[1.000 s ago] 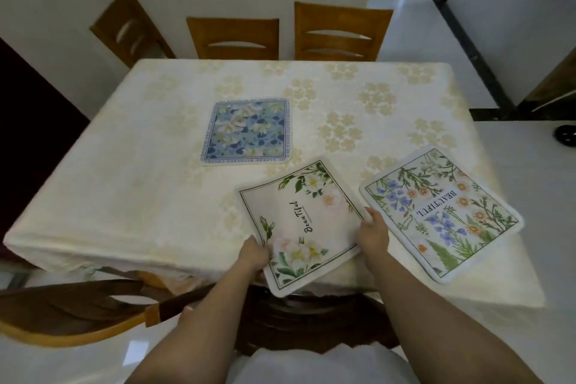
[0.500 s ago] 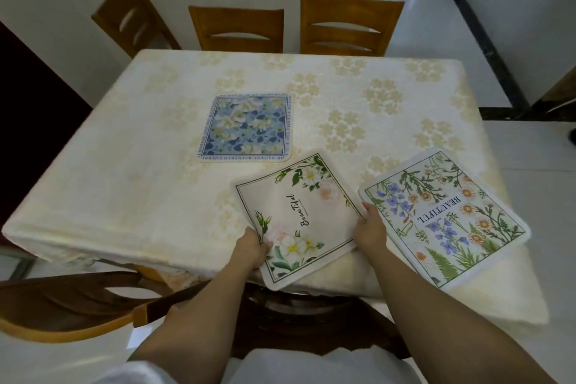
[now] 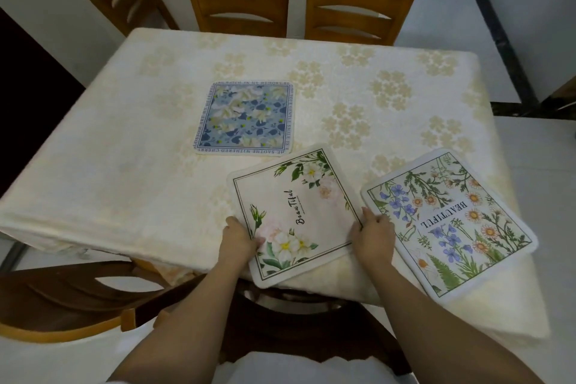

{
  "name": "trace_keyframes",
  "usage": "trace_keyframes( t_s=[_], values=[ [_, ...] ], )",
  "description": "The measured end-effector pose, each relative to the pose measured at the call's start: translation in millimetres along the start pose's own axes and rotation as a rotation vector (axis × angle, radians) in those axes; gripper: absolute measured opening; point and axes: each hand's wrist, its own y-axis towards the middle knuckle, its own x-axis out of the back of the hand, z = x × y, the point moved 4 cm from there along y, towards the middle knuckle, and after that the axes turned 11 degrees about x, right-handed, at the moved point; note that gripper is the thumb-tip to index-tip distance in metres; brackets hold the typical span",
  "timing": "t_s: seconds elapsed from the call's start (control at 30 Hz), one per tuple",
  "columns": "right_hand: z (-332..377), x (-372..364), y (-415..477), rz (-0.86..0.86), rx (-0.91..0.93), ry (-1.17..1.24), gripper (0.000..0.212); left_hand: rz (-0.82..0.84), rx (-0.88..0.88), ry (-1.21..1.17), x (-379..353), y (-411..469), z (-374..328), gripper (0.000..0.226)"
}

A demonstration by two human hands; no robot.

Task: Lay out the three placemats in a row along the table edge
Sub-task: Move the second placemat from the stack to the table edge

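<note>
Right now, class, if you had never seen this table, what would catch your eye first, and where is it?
First, the cream placemat with white flowers, tilted and overhanging the near table edge, held by the left hand and right hand at its two sides. Next, the wildflower placemat printed BEAUTIFUL, slanted at the near right corner. Further back sits the blue placemat, apart from both.
</note>
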Motion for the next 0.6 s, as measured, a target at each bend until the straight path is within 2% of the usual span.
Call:
trace_keyframes(
  t_s=[0.07,0.13,0.23,0.3,0.33,0.47,0.6],
  values=[
    [10.1,1.4,1.1,-0.077,0.082,-0.07,0.05,-0.187,-0.065,0.139,11.3,-2.7,-5.4,0.091],
    [28.5,-4.0,10.2,-0.085,0.236,-0.069,0.054,-0.281,-0.24,0.246,12.7,-2.5,-20.1,0.103],
    [62.3,-28.9,28.7,0.084,0.421,-0.052,0.063,-0.102,-0.396,0.329,-6.7,4.0,-52.4,0.111],
    [72.0,-49.7,36.7,0.196,0.45,-0.093,0.066,0.009,-0.377,0.326,-24.0,11.4,-65.7,0.103],
    [70.4,-58.0,38.3,0.227,0.458,-0.126,0.067,0.012,-0.369,0.331,-31.2,14.8,-67.5,0.098],
    [49.3,-66.0,39.6,0.177,0.518,-0.27,0.069,-0.138,-0.418,0.43,-42.2,25.1,-54.8,0.087],
    [47.5,-68.4,45.2,0.13,0.467,-0.277,0.073,-0.345,-0.46,0.398,-41.1,29.0,-52.7,0.08]
  ],
)
